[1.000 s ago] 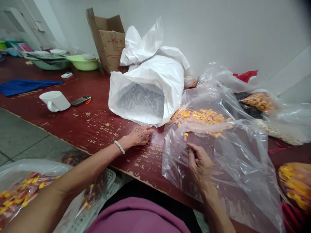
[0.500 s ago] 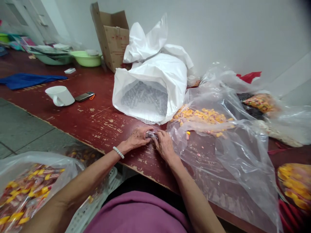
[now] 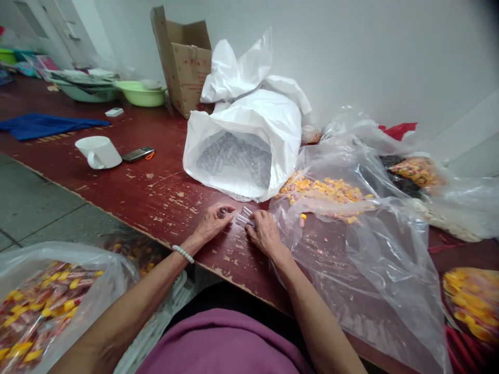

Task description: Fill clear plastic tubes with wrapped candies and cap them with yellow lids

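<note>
My left hand (image 3: 210, 224) is closed round a clear plastic tube (image 3: 222, 212), whose round open end shows between thumb and fingers. To its right, my right hand (image 3: 265, 231) has its fingers closed on several clear plastic tubes (image 3: 244, 214) that point left, just above or on the red table (image 3: 163, 192). The two hands are a short way apart. Behind them a white sack (image 3: 288, 111) lies on its side, its mouth facing me, with many more clear tubes (image 3: 230, 156) inside.
On the right, a clear plastic bag (image 3: 374, 259) holds yellow-capped pieces (image 3: 327, 189); one small yellow-capped piece (image 3: 303, 220) sits near my right hand. A white mug (image 3: 99, 152), a phone (image 3: 138, 154) and a cardboard box (image 3: 191, 72) stand leftward. A bag of yellow-capped tubes (image 3: 47, 306) is below left.
My hands have drawn apart: the left has shifted left with a tube, and the right keeps the other tubes. Before, both hands held the tubes together.
</note>
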Action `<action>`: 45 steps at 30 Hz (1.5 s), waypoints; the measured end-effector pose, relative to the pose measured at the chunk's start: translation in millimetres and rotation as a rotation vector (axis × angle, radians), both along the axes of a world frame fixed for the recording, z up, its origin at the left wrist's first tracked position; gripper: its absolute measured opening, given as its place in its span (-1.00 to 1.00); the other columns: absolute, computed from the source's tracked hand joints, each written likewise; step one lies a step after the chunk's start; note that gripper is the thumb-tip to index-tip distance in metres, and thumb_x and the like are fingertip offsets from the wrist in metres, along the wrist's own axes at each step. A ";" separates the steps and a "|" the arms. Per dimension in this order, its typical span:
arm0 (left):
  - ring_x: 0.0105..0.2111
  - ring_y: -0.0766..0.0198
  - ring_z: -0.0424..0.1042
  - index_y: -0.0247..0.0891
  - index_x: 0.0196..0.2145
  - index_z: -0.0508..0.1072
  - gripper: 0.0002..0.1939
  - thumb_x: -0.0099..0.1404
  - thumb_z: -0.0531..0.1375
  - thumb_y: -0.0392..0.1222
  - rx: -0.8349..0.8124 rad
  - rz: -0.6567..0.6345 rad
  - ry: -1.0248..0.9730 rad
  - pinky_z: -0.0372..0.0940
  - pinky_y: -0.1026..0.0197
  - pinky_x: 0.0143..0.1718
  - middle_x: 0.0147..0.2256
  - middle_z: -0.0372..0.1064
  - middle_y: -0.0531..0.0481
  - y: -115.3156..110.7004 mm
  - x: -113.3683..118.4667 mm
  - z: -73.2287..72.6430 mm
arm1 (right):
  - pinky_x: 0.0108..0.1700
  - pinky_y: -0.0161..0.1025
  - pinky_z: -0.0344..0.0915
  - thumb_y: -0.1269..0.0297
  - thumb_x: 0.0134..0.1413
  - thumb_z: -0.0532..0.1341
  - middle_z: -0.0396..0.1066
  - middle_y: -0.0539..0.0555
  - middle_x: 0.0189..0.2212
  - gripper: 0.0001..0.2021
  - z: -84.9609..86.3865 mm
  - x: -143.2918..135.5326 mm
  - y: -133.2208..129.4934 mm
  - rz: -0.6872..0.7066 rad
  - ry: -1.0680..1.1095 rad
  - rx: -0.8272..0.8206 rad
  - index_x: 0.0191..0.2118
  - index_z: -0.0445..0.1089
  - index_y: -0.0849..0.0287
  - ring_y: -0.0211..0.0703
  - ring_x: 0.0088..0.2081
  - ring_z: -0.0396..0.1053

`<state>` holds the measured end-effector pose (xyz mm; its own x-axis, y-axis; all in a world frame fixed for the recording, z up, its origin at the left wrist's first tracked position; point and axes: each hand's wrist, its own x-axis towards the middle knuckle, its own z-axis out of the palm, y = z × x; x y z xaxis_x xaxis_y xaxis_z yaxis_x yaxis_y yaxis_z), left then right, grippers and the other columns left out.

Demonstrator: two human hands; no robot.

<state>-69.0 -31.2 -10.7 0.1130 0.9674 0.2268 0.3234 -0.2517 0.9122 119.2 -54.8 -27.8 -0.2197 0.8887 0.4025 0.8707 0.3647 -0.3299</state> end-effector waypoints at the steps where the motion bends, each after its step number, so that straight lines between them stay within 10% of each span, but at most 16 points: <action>1: -0.29 0.22 0.43 -0.31 -0.27 0.52 -0.77 0.07 0.24 -0.21 0.032 0.003 0.037 0.31 0.21 -0.21 -0.26 0.48 -0.10 -0.4 1.1 0.7 | -0.09 -0.13 0.19 0.37 0.06 0.16 0.31 0.15 -0.22 -0.89 -1.6 0.2 0.0 -0.003 0.020 0.009 -0.24 0.30 0.17 -0.05 -0.16 0.22; 12: -0.47 0.38 0.42 -0.34 -0.14 0.43 -0.52 -0.05 0.37 -0.21 -0.552 -0.255 -0.596 0.29 0.35 -0.49 -0.23 0.45 -0.09 -6.8 26.8 1.0 | -0.09 -0.11 0.22 0.31 0.11 0.13 0.34 0.14 -0.24 -0.88 -15.7 -7.1 -1.4 -0.050 0.253 0.114 -0.21 0.29 0.18 -0.07 -0.17 0.26; 20: -0.47 0.37 0.39 -0.39 -0.39 0.47 -0.72 -0.09 0.38 -0.24 -0.386 -0.150 -0.727 0.30 0.31 -0.39 -0.44 0.41 0.01 -11.5 50.5 -2.6 | 0.01 -0.09 0.23 0.36 0.09 0.14 0.30 0.17 -0.09 -0.73 -11.3 -8.1 -6.6 0.006 0.266 0.101 -0.05 0.31 0.16 -0.05 -0.04 0.24; 28: -0.52 0.38 0.35 -0.29 -0.35 0.40 -0.75 -0.03 0.29 -0.20 -0.200 0.071 -0.468 0.27 0.34 -0.51 -0.45 0.35 0.10 2.1 26.7 -1.5 | -0.02 -0.02 0.22 0.36 0.07 0.16 0.32 0.21 -0.18 -0.75 -7.1 -12.9 1.3 -0.094 0.235 -0.006 -0.09 0.35 0.20 0.02 -0.12 0.25; 45: -0.53 0.33 0.43 -0.34 -0.19 0.42 -0.58 -0.03 0.35 -0.19 -0.383 -0.166 -0.562 0.28 0.33 -0.55 -0.39 0.45 -0.01 1.2 17.2 0.6 | -0.23 -0.25 0.33 0.28 0.12 0.10 0.43 0.07 -0.24 -0.78 7.3 -18.0 -22.1 -0.081 0.787 -0.133 -0.12 0.32 0.18 -0.21 -0.28 0.38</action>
<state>-51.8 -29.9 -10.1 0.2319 0.9709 -0.0590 -0.2379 0.1155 0.9644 101.2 -76.9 -20.5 0.1521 0.9412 0.3015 0.3864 0.2242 -0.8947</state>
